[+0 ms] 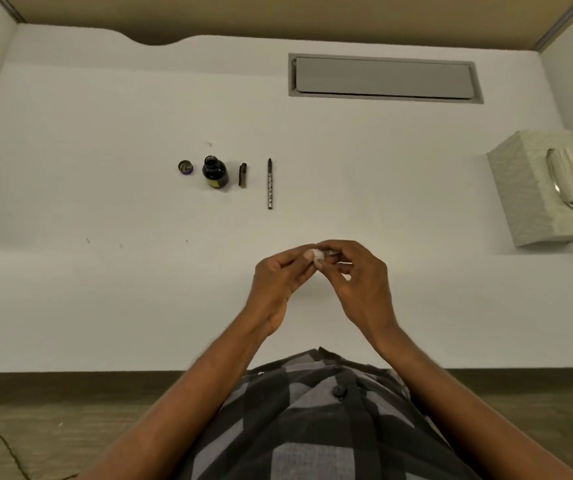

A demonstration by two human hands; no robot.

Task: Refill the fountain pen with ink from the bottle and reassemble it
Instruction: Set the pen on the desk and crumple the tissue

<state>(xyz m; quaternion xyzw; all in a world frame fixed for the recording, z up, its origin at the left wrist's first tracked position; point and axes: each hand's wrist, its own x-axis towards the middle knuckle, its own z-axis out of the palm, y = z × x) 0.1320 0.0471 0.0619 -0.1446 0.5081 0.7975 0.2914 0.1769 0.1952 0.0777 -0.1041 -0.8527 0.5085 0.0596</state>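
Note:
My left hand [280, 273] and my right hand [356, 271] meet above the white desk, close to me. The left fingers pinch a small white wad of tissue [318, 255]. The right fingers pinch a small dark pen part [330, 252] that is mostly hidden, and the tissue touches it. Farther back on the desk stands the open dark ink bottle [215, 172]. Its cap [185, 167] lies to the left. A short dark pen cap [243, 174] lies right of the bottle. The long patterned pen barrel [270, 184] lies right of that.
A pale green tissue box [520, 188] sits at the right edge of the white desk [105, 289]. A grey recessed cable hatch [383, 79] lies at the back. The desk's front edge runs just in front of my checked shirt.

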